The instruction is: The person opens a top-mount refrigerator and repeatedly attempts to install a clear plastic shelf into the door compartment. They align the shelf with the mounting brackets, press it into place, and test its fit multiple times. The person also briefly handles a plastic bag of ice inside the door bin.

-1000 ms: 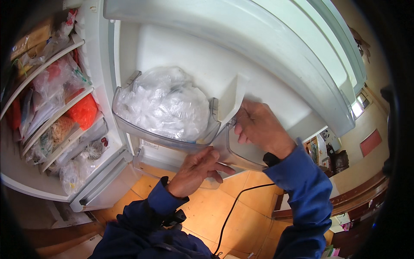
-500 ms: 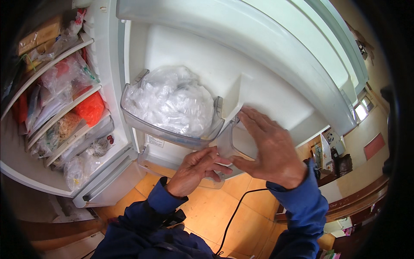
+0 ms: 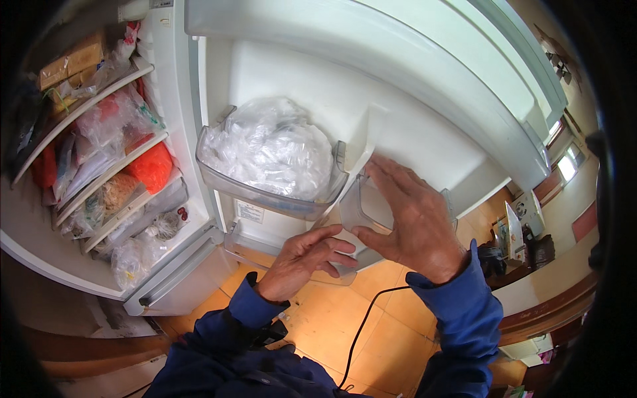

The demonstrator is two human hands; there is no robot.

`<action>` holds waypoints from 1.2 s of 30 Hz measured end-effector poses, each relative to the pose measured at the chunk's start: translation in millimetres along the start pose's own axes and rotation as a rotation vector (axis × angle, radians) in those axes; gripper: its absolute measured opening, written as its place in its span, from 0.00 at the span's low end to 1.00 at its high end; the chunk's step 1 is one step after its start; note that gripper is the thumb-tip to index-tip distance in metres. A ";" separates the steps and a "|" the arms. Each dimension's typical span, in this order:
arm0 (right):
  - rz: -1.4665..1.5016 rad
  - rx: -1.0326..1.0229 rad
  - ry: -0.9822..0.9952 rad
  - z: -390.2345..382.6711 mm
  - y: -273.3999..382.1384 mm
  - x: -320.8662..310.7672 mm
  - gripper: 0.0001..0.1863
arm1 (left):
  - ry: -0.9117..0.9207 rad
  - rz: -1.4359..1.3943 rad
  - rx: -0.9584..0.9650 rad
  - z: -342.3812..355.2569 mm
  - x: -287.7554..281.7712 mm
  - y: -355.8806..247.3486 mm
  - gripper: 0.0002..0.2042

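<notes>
My right hand [image 3: 418,222] is over a small clear door bin [image 3: 361,202] on the refrigerator door, hiding much of it. Its fingers are stretched out, with the thumb apart; whether they press on the bin is hard to tell. Lower and to the left is my left hand [image 3: 306,261], its fingers loosely spread and holding nothing, close to the lower front of that bin. A wider clear bin [image 3: 265,196] on the door's left holds a bulky bundle of clear plastic bags [image 3: 269,149].
Refrigerator shelves [image 3: 99,194] on the left carry bagged food, including a red bag [image 3: 151,167]. Across the top runs a long door rack [image 3: 371,40]. Below is a lower bin [image 3: 249,251]. A black cable [image 3: 366,318] lies over the orange floor tiles [image 3: 391,331].
The refrigerator, its shelves and the door's left part appear shifted slightly right in the view. Both hands keep nearly the same place and pose, with the right fingertips a little higher.
</notes>
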State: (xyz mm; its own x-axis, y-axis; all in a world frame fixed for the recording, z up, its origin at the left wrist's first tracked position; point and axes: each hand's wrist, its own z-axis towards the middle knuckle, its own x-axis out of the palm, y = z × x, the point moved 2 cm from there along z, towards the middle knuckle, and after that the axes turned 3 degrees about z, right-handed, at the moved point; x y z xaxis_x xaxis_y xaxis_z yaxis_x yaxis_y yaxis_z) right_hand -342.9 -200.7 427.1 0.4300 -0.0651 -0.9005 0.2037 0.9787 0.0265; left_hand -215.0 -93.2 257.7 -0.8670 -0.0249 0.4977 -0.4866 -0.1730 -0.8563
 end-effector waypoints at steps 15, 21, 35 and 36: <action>0.373 -0.060 -0.255 -77.4 56.8 16.0 0.21 | -0.544 0.575 0.437 -70.3 -30.9 -42.5 0.16; 0.799 0.306 -0.127 -93.1 57.0 88.8 0.19 | -0.787 0.417 0.539 -60.9 -64.4 -77.0 0.18; 1.727 0.561 -0.197 -29.4 55.9 140.5 0.32 | -0.880 0.385 0.422 -31.8 -90.7 -109.2 0.20; 1.744 0.608 -0.195 -23.7 57.1 140.9 0.32 | -0.850 0.381 0.425 -31.2 -89.3 -111.0 0.20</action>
State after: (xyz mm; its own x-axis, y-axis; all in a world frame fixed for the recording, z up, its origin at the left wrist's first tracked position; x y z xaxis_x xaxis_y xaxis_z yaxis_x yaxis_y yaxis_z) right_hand -291.5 -149.4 291.4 0.5475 0.7514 0.3684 -0.2959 -0.2379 0.9251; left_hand -86.9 -41.0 304.0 -0.5126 -0.8125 0.2777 0.0269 -0.3384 -0.9406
